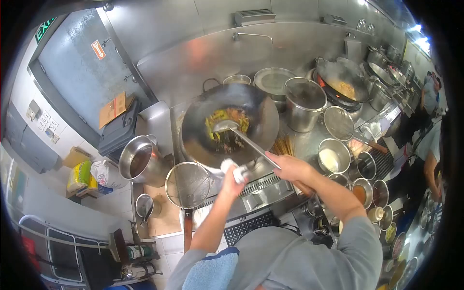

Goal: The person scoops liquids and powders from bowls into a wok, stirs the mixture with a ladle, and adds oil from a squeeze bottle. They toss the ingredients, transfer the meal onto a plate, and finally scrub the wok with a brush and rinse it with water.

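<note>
Bright, cool light; glare spots upper right; sheen on steel; strong fisheye curvature, black corners; distant right side soft.

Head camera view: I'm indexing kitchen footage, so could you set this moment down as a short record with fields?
Left hand: holds a white cloth by the near rim of the large wok
Right hand: grips the ladle by its handle
Large wok contents: green pieces and other food, with the ladle's bowl among them
Left side: round strainer, tall metal pot
Farther right: second wok holding yellowish food
Unclear: whether the cloth touches the rim
</note>
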